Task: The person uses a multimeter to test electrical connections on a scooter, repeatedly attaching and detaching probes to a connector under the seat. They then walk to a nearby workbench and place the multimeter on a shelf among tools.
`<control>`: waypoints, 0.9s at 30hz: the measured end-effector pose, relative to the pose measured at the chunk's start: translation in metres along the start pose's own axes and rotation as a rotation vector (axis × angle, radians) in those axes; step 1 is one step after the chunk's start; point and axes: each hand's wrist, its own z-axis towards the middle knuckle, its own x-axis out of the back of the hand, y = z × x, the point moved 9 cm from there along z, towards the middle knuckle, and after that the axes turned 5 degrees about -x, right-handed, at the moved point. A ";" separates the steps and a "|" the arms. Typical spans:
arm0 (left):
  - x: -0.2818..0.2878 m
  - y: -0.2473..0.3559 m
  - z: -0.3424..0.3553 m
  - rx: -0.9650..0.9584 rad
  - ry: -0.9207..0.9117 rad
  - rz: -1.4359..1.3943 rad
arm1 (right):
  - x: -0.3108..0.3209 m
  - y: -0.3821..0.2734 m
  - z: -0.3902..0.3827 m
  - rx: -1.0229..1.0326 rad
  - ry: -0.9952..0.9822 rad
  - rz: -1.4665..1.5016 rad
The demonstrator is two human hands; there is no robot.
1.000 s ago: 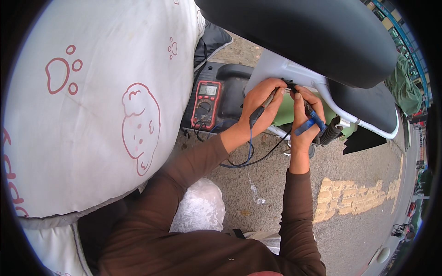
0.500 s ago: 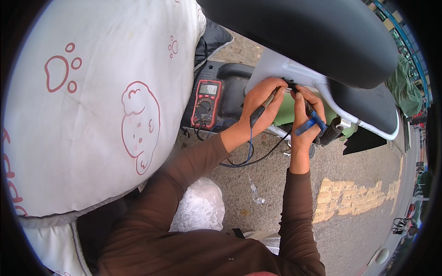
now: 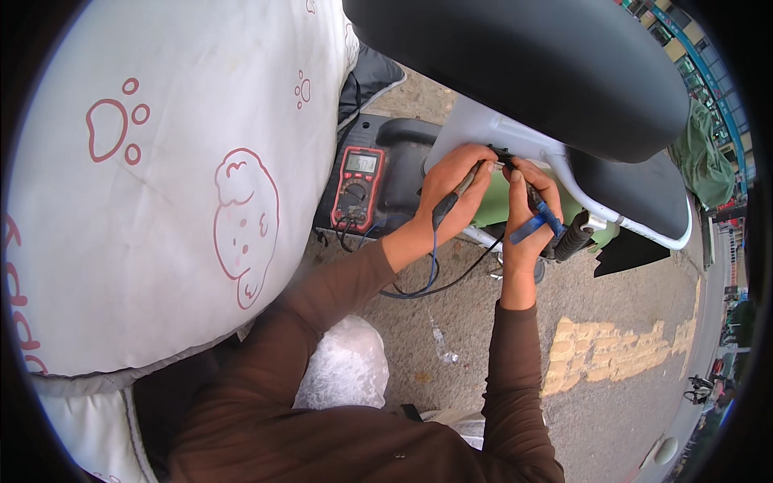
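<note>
Left hand [image 3: 452,196] pinches the black probe [image 3: 452,201], right hand [image 3: 527,211] grips the blue probe [image 3: 538,223], tips together; multimeter [image 3: 358,187] propped facing up.

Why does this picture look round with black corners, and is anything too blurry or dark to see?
Head view: a fisheye lens bends edges and leaves a black rim. Daylight is soft and even, with no harsh glare. The left hand, right hand and red multimeter look sharp; the black seat underside is dark, and the white cover near the rim looks stretched.
</note>
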 end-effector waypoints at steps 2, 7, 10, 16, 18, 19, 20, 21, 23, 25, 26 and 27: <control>-0.001 0.002 0.001 0.001 -0.006 -0.002 | 0.001 -0.001 0.001 0.000 0.002 -0.010; 0.001 0.001 0.000 -0.001 0.006 -0.009 | 0.000 -0.003 0.000 0.042 -0.011 -0.072; 0.002 0.000 -0.001 -0.008 0.017 0.000 | -0.002 -0.001 0.000 0.051 -0.040 -0.088; 0.000 -0.001 0.000 0.011 0.017 -0.019 | 0.000 -0.002 0.000 0.021 -0.023 -0.064; 0.001 -0.001 0.000 0.010 0.018 -0.025 | 0.000 -0.002 0.000 0.000 0.003 -0.031; 0.001 -0.002 0.000 0.006 0.019 -0.024 | -0.001 -0.003 0.000 0.010 0.005 -0.034; 0.001 -0.001 0.000 0.008 0.020 -0.020 | 0.001 -0.003 0.000 0.013 0.006 -0.037; 0.000 0.001 0.001 0.009 0.020 -0.022 | 0.001 -0.004 0.001 0.017 0.007 -0.041; 0.000 0.002 0.001 0.007 0.019 -0.022 | 0.001 -0.004 0.001 0.012 0.006 -0.028; 0.000 0.002 0.000 0.005 0.013 -0.010 | 0.001 -0.003 0.001 0.006 0.006 -0.010; 0.000 0.001 0.000 0.005 0.011 -0.011 | 0.001 -0.003 0.001 0.004 0.006 -0.010; 0.000 0.001 0.000 0.006 0.011 -0.012 | 0.001 -0.003 0.001 0.002 0.006 -0.009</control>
